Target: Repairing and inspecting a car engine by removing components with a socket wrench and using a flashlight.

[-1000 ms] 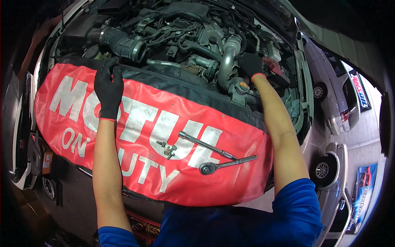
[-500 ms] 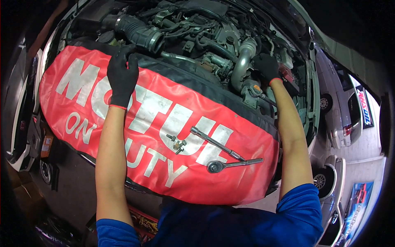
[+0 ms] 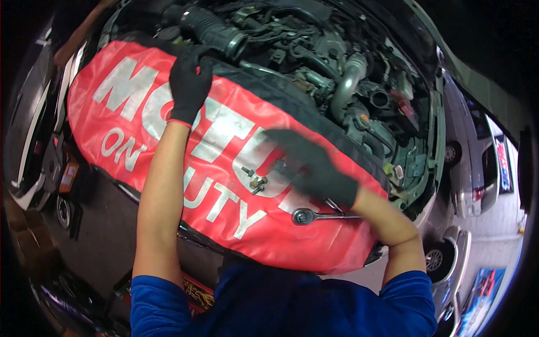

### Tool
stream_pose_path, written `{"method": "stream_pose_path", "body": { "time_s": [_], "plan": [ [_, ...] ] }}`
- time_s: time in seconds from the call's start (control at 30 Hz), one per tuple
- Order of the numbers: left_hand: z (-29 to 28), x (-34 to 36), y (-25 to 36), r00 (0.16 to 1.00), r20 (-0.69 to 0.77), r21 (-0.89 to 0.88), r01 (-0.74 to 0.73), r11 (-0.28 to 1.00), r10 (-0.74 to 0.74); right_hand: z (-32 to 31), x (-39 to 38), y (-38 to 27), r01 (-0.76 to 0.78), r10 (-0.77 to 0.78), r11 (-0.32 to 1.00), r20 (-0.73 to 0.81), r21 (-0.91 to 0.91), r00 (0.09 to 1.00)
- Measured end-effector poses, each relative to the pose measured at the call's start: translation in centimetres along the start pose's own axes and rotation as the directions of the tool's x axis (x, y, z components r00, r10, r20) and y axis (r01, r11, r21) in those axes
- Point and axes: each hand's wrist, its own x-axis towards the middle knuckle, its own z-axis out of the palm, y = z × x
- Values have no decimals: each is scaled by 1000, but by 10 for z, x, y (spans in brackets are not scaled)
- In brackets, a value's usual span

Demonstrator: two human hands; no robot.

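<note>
My left hand (image 3: 191, 83), in a black glove, rests on the upper edge of a red and black fender cover (image 3: 106, 147), its thumb apart from the fingers and nothing seen in it. My right hand (image 3: 314, 165), also gloved, is blurred over the cover's right half. Beneath it lies a metal socket extension bar (image 3: 332, 204), mostly hidden, so a grip on it does not show. Just left of that hand sit several small bolts (image 3: 257, 183). A ratchet wrench (image 3: 304, 217) lies below, its handle running to the right.
Beyond the cover is an engine bay with a ribbed black intake hose (image 3: 216, 33), a curved silver pipe (image 3: 343, 92) and a round open port (image 3: 380, 99). A raised hood edges the upper right. Parked vehicles (image 3: 469, 140) stand to the right, a cardboard box (image 3: 68, 175) left.
My right hand has come back from the engine bay to the tools on the cover. My left hand stays at the cover's edge. The whole view has shifted a little.
</note>
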Motion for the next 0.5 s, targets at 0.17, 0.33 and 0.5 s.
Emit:
{"method": "stream_pose_path", "body": {
  "time_s": [0.17, 0.33, 0.5],
  "plan": [
    [-1, 2, 5, 1000, 22, 5, 0, 1000, 0, 84, -7, -30, 216, -125, 829, 205, -516, 971],
    [-1, 1, 7, 994, 72, -2, 84, 996, -84, 86, -24, -24, 211, -142, 818, 168, -534, 975],
    [0, -1, 6, 998, 50, -12, 42, 999, -42, 85, -40, -25, 41, -6, 819, 63, -572, 998]
  ]
}}
